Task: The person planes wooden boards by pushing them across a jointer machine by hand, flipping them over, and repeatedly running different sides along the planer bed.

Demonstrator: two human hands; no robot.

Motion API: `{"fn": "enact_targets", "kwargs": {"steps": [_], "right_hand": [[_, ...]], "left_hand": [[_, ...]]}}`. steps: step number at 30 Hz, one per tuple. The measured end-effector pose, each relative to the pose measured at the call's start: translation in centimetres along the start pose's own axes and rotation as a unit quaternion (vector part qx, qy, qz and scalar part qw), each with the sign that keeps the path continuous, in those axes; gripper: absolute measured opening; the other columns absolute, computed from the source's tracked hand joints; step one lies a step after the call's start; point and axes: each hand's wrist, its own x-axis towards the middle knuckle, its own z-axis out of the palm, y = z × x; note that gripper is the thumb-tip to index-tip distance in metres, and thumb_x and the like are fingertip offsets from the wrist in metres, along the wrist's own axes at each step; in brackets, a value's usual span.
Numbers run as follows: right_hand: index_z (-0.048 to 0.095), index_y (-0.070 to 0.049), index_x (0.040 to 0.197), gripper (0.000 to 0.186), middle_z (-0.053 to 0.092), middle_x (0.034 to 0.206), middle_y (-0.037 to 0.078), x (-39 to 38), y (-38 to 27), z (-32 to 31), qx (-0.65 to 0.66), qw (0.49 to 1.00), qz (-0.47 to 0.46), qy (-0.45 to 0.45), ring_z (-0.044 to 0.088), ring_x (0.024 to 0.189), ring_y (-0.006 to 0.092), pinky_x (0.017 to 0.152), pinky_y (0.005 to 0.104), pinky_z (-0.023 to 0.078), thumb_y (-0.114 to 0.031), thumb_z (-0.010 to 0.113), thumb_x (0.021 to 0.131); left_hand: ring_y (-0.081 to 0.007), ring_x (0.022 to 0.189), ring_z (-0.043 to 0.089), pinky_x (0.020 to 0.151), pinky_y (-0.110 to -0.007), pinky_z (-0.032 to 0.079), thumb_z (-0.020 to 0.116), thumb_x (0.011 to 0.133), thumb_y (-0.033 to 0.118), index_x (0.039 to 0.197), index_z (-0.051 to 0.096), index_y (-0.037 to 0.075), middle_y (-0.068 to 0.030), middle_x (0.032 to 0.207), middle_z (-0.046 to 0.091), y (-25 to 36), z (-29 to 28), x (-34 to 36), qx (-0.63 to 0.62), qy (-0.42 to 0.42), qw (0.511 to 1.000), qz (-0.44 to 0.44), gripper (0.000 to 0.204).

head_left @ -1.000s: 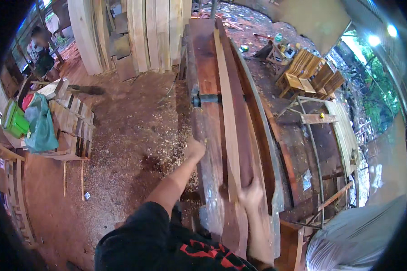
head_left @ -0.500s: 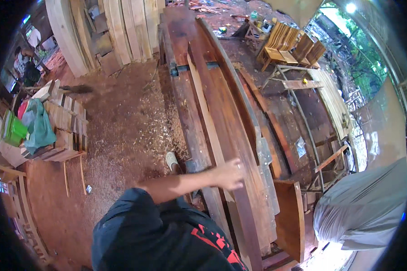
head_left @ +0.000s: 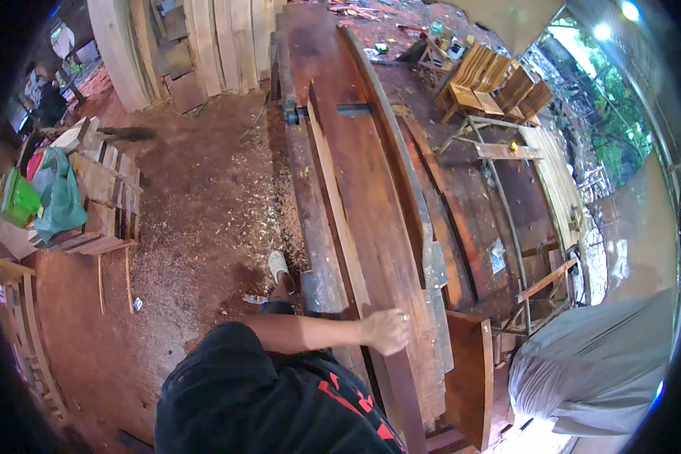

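A long reddish-brown plank (head_left: 327,163) with a pale side face lies lengthwise along a long wooden work table (head_left: 386,219). My left hand (head_left: 386,331) is closed over the plank near my body, knuckles up, with a ring on one finger. My left forearm reaches across from the left in front of my dark shirt. Near the far end, a dark slot (head_left: 353,110) shows in the table's surface to the right of the plank. My right hand is out of sight.
A raised rail (head_left: 390,129) edges the table's right side. Stacked boards (head_left: 102,178) with a green bag stand at left; tall planks (head_left: 204,49) lean at the back. Wooden chairs (head_left: 477,79) and a grey cover (head_left: 590,363) are on the right. Shavings litter the floor.
My left hand has come closer to my body along the plank. The plank's far part has shifted left, uncovering the dark slot. The whole view has tilted slightly.
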Motion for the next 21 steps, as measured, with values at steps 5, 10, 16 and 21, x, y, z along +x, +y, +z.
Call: {"fn": "enact_targets", "kwargs": {"steps": [5, 10, 16, 21], "right_hand": [[0.052, -0.010, 0.135, 0.064, 0.073, 0.102, 0.024, 3.1, 5.4, 3.5, 0.129, 0.987, -0.004, 0.095, 0.071, 0.090, 0.0465, 0.076, 0.0588, 0.056, -0.048, 0.068, 0.086], [0.055, 0.002, 0.121, 0.076, 0.066, 0.094, 0.027, 1.4, -17.1, -8.0, -0.052, 0.979, -0.176, 0.088, 0.066, 0.089, 0.0475, 0.075, 0.0546, 0.053, -0.048, 0.082, 0.070], [0.059, -0.001, 0.110, 0.075, 0.066, 0.084, 0.023, 2.3, -31.8, -12.6, 0.056, 0.915, -0.351, 0.189, 0.064, 0.089, 0.0464, 0.078, 0.0558, 0.050, -0.045, 0.086, 0.055], [0.053, 0.004, 0.126, 0.081, 0.069, 0.091, 0.027, 2.8, -42.3, -14.3, 0.157, 0.880, -0.381, 0.235, 0.065, 0.088, 0.0488, 0.082, 0.0570, 0.052, -0.037, 0.081, 0.063]], "left_hand": [[-0.0305, 0.072, 0.059, 0.073, -0.045, 0.048, 0.064, 0.086, 0.023, 0.064, 0.058, 0.010, -0.0093, 0.069, 0.059, -9.2, -6.2, -1.1, -0.027, 0.041, 0.998, -0.031, 0.027], [-0.0358, 0.078, 0.061, 0.080, -0.046, 0.050, 0.063, 0.088, 0.024, 0.069, 0.060, 0.008, -0.0119, 0.074, 0.062, -20.9, -13.9, -1.8, 0.016, -0.036, 0.997, -0.073, 0.024], [-0.0420, 0.100, 0.065, 0.093, -0.049, 0.050, 0.064, 0.095, 0.036, 0.095, 0.070, 0.004, -0.0186, 0.095, 0.071, -23.3, -20.4, -5.4, 0.178, 0.198, 0.888, -0.375, 0.033], [-0.0459, 0.095, 0.069, 0.084, -0.055, 0.052, 0.050, 0.100, 0.054, 0.104, 0.068, -0.001, -0.0264, 0.098, 0.071, -17.6, -17.2, -19.2, 0.025, -0.003, 0.745, -0.667, 0.058]]}}
